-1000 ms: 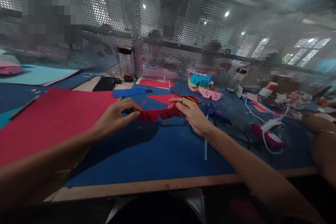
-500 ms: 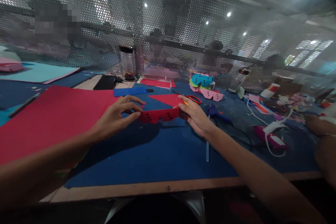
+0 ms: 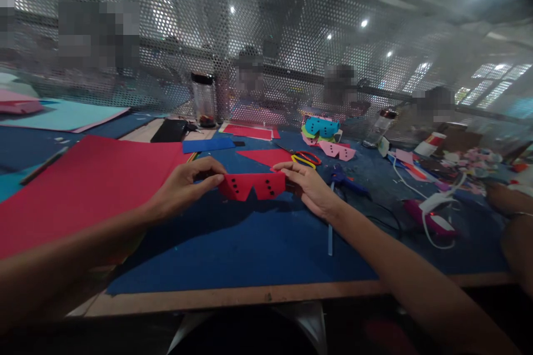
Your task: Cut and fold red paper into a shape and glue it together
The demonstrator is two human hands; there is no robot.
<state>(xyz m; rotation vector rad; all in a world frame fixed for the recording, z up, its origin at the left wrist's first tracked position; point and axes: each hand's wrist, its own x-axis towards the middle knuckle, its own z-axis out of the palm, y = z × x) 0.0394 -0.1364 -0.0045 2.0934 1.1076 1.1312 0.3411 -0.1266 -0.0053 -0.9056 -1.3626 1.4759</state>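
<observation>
A pair of red paper glasses (image 3: pixel 252 186) with black dots on each side and a notch in the middle hangs above the blue table. My left hand (image 3: pixel 195 180) pinches its left end between thumb and fingers. At the other end, my right hand (image 3: pixel 306 186) is closed on the right corner. Just behind lies a red paper triangle (image 3: pixel 264 157), with scissors (image 3: pixel 306 158) with red and yellow handles beside my right fingers. A large red sheet (image 3: pixel 104 177) spreads under and beyond my left forearm.
A blue glue gun (image 3: pixel 347 180) and a narrow strip (image 3: pixel 330 233) lie right of my hands. Finished-looking paper glasses (image 3: pixel 320 127) in blue and pink stand behind. A jar (image 3: pixel 203 101) stands by the perforated screen (image 3: pixel 275 39). At far right is another person's arm (image 3: pixel 516 222).
The red glasses have tilted so their front faces me more fully. My left fingers have closed onto the left end, and the scissors' yellow handle shows more.
</observation>
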